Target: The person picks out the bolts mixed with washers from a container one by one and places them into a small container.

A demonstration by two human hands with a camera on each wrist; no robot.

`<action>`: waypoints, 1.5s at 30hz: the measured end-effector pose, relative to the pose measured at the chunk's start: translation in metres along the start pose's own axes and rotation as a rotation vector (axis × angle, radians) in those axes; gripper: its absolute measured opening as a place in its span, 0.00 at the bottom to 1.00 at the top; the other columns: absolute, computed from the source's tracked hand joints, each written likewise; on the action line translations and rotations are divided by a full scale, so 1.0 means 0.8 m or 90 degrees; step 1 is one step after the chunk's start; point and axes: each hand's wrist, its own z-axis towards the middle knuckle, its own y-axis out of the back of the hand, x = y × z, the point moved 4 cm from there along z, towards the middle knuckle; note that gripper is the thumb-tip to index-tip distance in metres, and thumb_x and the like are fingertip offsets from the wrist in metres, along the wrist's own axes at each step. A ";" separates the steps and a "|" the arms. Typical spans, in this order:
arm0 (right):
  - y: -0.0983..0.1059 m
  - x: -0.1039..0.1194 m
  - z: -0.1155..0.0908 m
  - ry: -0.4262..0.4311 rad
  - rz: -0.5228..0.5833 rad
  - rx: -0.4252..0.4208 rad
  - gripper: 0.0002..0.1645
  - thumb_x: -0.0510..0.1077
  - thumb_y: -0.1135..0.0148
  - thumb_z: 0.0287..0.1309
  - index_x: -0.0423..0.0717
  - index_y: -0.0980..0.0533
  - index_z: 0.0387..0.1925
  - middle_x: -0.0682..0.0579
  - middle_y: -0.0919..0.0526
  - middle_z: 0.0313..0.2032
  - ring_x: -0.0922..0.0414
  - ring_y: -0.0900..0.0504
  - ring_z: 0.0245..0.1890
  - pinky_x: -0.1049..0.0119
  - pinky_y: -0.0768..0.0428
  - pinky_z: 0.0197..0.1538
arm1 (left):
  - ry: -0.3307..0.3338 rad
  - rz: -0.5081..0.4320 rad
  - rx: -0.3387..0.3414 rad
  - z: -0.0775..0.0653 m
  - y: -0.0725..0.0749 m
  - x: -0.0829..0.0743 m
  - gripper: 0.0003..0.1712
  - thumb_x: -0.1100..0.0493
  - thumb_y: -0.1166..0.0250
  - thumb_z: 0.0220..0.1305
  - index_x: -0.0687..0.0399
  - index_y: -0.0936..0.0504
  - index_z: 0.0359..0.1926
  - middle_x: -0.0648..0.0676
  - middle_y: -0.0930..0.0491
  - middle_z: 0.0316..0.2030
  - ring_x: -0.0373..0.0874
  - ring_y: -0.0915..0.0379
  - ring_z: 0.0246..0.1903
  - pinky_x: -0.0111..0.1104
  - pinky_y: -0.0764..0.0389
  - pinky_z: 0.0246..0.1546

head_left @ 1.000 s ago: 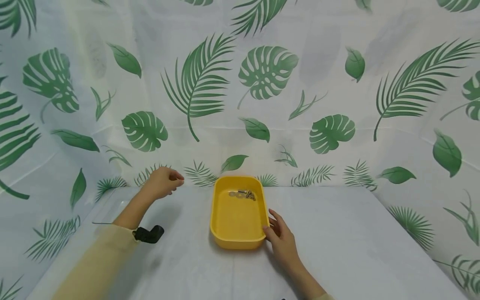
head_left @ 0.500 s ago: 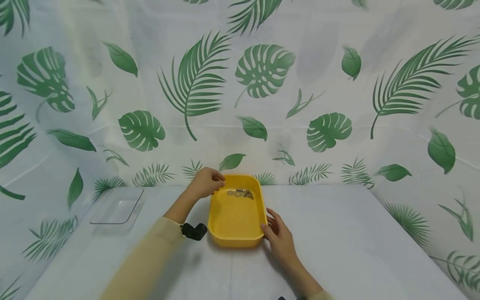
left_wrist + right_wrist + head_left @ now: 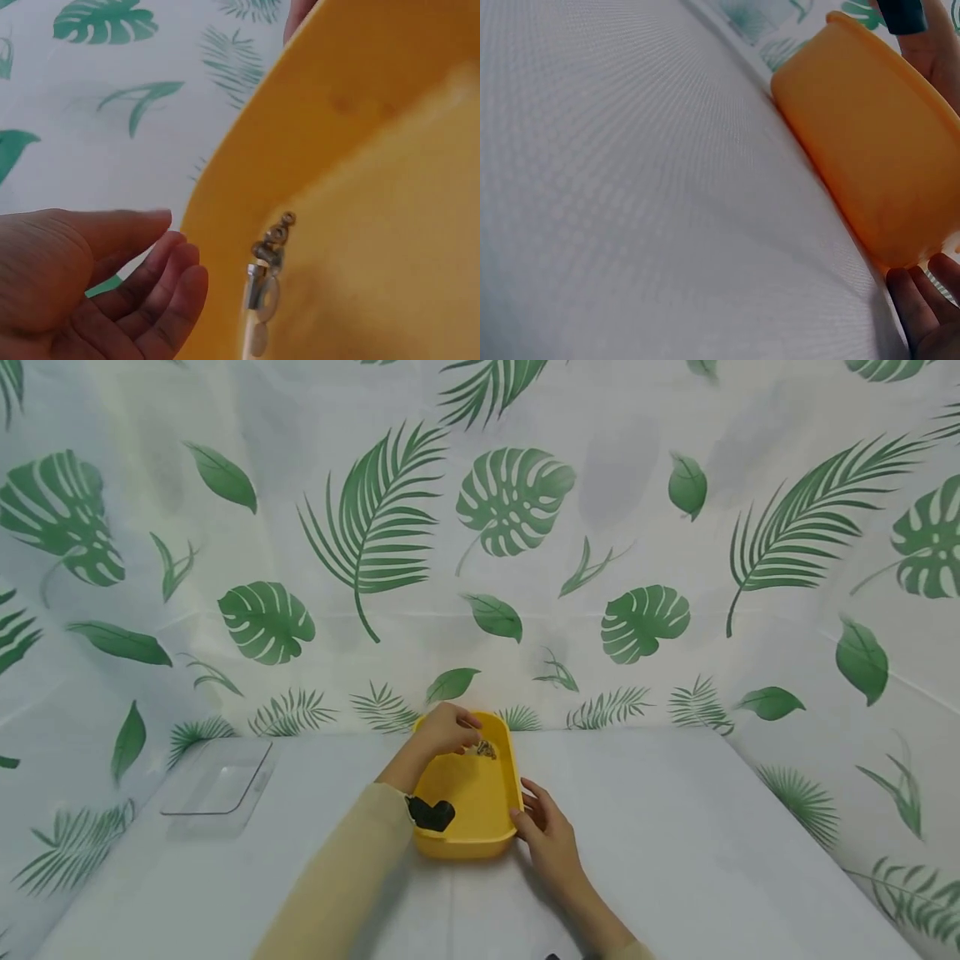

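A yellow plastic bin (image 3: 468, 849) stands on the white-covered table. Inside, near its far end, lies a small cluster of metal hardware (image 3: 271, 259) that looks like nuts, a short cylindrical piece and pale flat discs. My left hand (image 3: 447, 729) hovers over the far left part of the bin, right by the hardware. Its fingers bend loosely, with nothing between thumb and fingers in the left wrist view. My right hand (image 3: 553, 839) touches the bin's near right side with its fingertips, the thumb at the rim. In the head view, the left hand covers part of the hardware.
A clear plastic box (image 3: 217, 789) rests on the table at the far left. Behind the table hangs a white cloth (image 3: 555, 610) printed with green leaves. A black wrist camera (image 3: 432, 815) on the left arm overlaps the bin's near left part in the head view.
My left hand has travelled right, from beside the clear box to above the bin's far end. The right hand has stayed at the bin's side. The head view has shifted slightly.
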 end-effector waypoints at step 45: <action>0.001 0.008 -0.005 0.025 -0.007 -0.007 0.29 0.43 0.41 0.70 0.46 0.32 0.70 0.37 0.21 0.62 0.43 0.18 0.60 0.66 0.13 0.47 | 0.025 0.107 -0.074 0.051 -0.045 0.031 0.10 0.71 0.29 0.55 0.66 0.13 0.41 0.62 0.15 0.38 0.50 0.22 0.34 0.36 0.14 0.40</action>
